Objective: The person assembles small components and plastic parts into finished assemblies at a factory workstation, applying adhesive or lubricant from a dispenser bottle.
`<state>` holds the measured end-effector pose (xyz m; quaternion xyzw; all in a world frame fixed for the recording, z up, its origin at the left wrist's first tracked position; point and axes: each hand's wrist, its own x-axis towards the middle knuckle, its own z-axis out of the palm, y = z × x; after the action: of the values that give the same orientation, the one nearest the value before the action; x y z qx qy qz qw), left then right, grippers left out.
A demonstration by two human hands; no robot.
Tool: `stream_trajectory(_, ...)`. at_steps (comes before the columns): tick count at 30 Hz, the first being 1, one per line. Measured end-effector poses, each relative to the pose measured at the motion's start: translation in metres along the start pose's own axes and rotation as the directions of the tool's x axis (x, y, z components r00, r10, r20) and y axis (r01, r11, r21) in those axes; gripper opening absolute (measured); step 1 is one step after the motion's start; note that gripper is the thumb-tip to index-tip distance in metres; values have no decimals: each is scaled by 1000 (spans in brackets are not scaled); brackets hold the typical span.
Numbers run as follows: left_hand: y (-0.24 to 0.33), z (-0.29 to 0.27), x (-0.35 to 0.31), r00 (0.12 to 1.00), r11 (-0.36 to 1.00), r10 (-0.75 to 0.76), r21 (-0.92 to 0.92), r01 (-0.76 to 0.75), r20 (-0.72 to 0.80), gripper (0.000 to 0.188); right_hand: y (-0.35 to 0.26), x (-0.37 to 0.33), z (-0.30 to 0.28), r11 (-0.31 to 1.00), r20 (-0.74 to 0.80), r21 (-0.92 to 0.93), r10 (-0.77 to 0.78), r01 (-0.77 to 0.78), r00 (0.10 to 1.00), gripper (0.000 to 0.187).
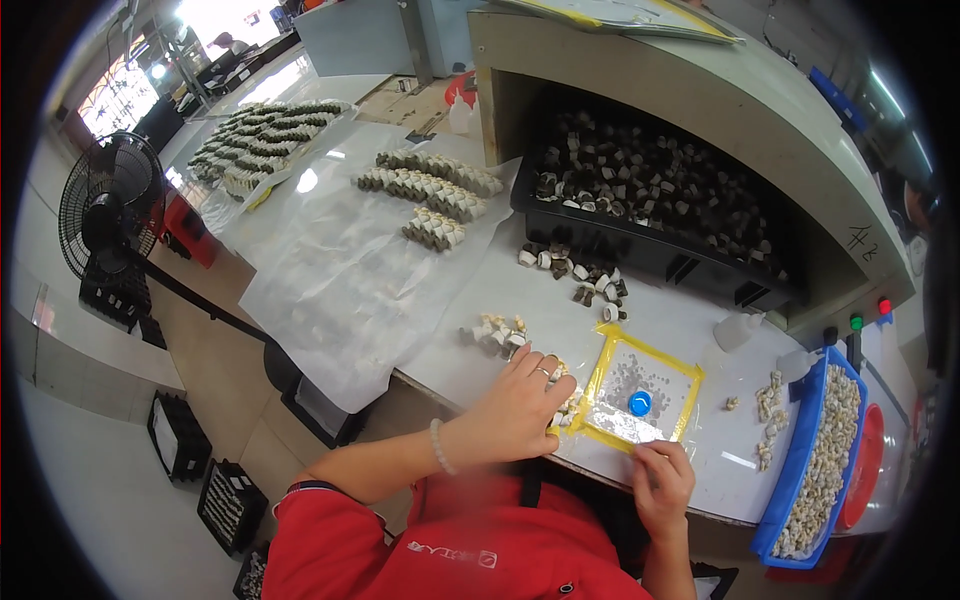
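Observation:
My left hand (512, 405), with a ring and a beaded bracelet, bends over a short row of small cream-and-grey parts (497, 330). Its fingers curl round several of them beside the taped square, and the palm side is hidden. At the table's front edge, my right hand (665, 487) has thumb and fingertips pinched together by the square's lower right corner. Whatever they may hold is too small to make out. Between the hands lies a clear square sheet edged with yellow tape (692, 395), bearing grey specks and a round blue cap (640, 403).
Loose white-and-dark parts (575, 268) lie before a black crate (620, 240) full of them under a housing. Assembled rows (425, 185) stand on plastic sheeting (310, 290). Right are squeeze bottles (738, 330) and a blue tray (768, 530) of small cream pieces. A fan (110, 205) stands left.

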<state>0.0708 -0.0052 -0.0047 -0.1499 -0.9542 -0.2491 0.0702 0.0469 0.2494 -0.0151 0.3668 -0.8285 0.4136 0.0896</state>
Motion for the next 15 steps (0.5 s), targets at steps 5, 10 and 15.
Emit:
stream_trajectory(5, -1, 4, 1, 995, 996, 56, -66, -61, -82, 53, 20, -38, -26, 971, -198, -67, 215, -232, 956, 21)
stream_trajectory(10, 3, -23, 0, 983, 974, -10, -224, -32, -183, 55, 26, -46, -28, 963, -220, -60, 245, -264, 944, 20)
stream_trajectory(15, -52, -103, -4, 863, 947, -322, -148, 287, -389, 54, 27, -44, -27, 965, -232, -57, 236, -255, 944, 21)
